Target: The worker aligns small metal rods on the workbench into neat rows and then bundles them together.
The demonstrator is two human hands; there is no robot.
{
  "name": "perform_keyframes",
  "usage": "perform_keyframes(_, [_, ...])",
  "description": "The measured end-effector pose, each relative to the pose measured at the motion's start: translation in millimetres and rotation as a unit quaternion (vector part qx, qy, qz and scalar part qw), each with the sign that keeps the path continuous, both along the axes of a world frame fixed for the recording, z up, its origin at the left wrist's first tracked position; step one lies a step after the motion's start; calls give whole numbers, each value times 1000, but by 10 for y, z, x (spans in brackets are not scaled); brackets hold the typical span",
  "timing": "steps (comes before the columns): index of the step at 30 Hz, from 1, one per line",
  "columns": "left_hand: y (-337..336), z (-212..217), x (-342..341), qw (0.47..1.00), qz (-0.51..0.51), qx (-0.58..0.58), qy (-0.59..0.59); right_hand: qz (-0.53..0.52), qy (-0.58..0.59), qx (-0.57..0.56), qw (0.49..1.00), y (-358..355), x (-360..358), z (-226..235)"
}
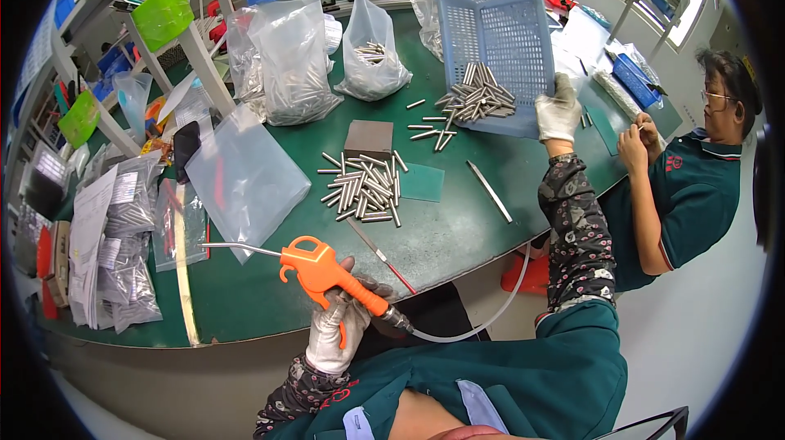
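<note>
The pin pile lies on the worktop, directly before the block. Behind the block stands one bag of pins; left of that, another bag. The flat bag lies left of the pile, the packets farther left. From where I stand, the basket is tilted at right rear, loose pins at its lower end. The bar lies right of the pile; the air gun is before it, in the left grip.

Factory workshop, green workbench, piled metal pins, orange air gun
</note>
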State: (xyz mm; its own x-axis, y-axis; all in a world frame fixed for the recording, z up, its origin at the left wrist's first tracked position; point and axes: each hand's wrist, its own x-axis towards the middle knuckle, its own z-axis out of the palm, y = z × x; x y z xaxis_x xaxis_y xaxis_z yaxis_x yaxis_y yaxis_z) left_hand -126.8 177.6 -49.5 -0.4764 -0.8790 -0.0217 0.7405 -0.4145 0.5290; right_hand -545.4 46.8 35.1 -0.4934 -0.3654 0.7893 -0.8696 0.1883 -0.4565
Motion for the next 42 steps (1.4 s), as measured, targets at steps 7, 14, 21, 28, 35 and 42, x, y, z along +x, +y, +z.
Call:
perform_keyframes(7, [12,-2,-10,1000,-5,-4,-7,10,90,-47,995,-68,64,11])
perform_keyframes(14, [-13,13,-16,1000,-12,-13,-20,18,181,-28,983,13,136,98])
perform_keyframes(21, [-34,-11,-81,1000,-16,-8,-6,16,279,-10,960,91,71,145])
perform_keyframes(28, [40,-52,-58,1000,-18,-4,11,12,335,-42,941,213,185,409])
perform_keyframes(35, [137,-64,-59,999,-23,-20,24,70,19,-170,983,695,-188,624])
perform_keyframes(42, [288,-48,-26,998,-21,-56,14,165,-180,-242,939,2548,393,580])
